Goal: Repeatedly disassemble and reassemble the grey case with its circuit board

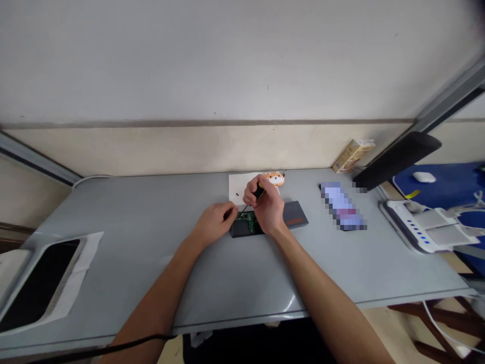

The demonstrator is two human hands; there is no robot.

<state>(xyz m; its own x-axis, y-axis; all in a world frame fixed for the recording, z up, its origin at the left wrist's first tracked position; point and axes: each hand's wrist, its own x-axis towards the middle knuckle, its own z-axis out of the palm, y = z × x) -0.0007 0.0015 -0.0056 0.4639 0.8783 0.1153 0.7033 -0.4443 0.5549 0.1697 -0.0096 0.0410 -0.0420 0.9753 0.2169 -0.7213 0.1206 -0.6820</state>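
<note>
A screwdriver [258,191] with a black and yellow handle is in my right hand [272,208], its fingers wrapped round it. The thin shaft slants down and left to a green circuit board [248,220]. This board lies in an opened dark casing [242,231] on the table. My left hand [215,221] is at the casing's left end, thumb and finger pinched together near the screwdriver's tip; what they pinch, if anything, is hidden. Right of the board, partly behind my right wrist, is a dark grey panel [297,214]; whether it joins the casing is hidden.
Behind my hands, white paper [235,183] bears tiny dark pieces [237,194], beside an orange-and-white dog-face item [275,178]. A phone [343,206], carton [353,155], black upright object [397,159] and white charging station [411,227] are right; a black-screened tablet [41,280] lies left.
</note>
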